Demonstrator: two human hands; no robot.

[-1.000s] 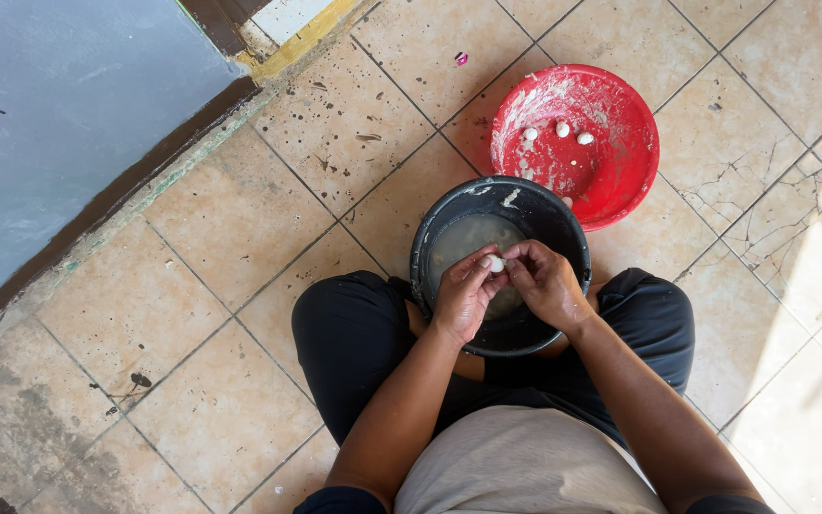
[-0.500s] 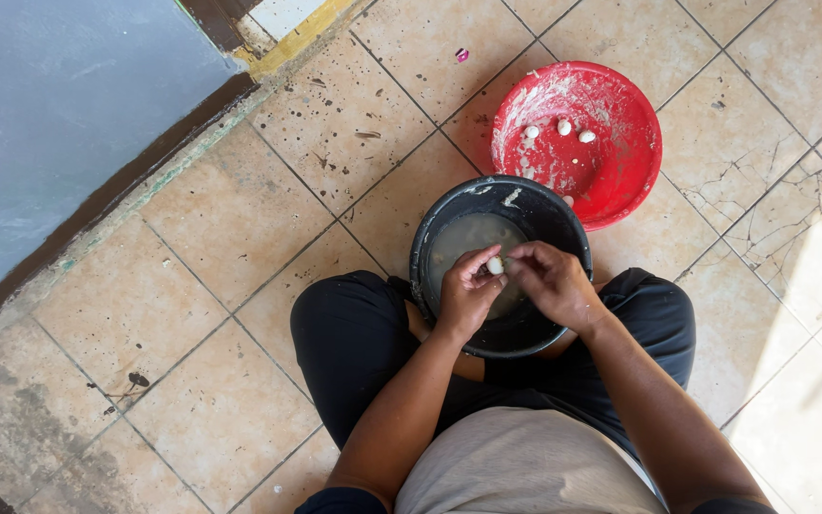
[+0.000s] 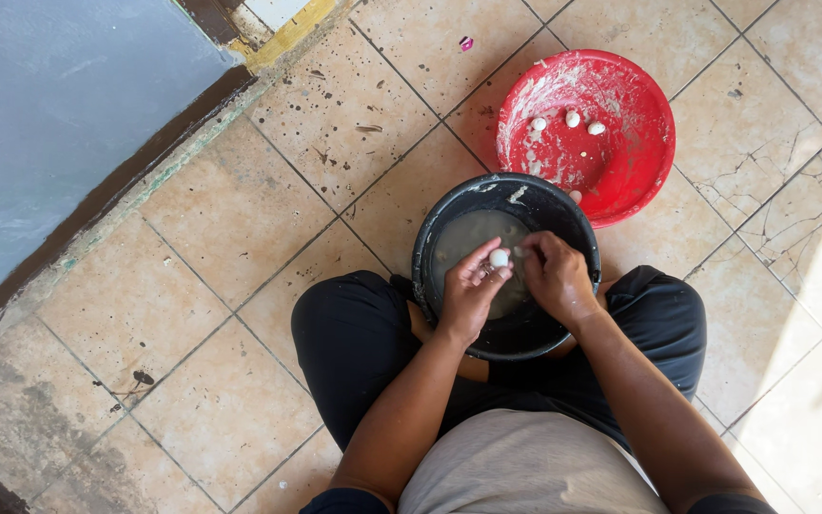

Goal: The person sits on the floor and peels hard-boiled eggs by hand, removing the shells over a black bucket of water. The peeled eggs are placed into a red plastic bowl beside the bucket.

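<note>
Two containers stand on the tiled floor (image 3: pixel 230 247), touching each other. The nearer one is a black bucket (image 3: pixel 430 249), set between the knees of the seated person; it holds cloudy, grey-brown water that covers its bottom. Behind it, toward the upper right of the floor, is a red basin (image 3: pixel 639 162), smeared inside with a whitish film. In the basin lie three small white pieces (image 3: pixel 571 119) in a loose row near its far wall, and a fourth pale piece shows at its near rim, just where it meets the bucket.

Both hands are over the bucket's water. The left hand (image 3: pixel 468 290) has its grip closed on one small white round piece (image 3: pixel 499 258), pinched at the fingertips and held just above the water. The right hand (image 3: pixel 554 276) lies close beside it, its fingertips curled and meeting the same piece from the other side; whether it truly clamps the piece I cannot tell.

One tiny pink scrap (image 3: pixel 465 43) lies on a tile near the far edge of the floor, well apart from both containers.
</note>
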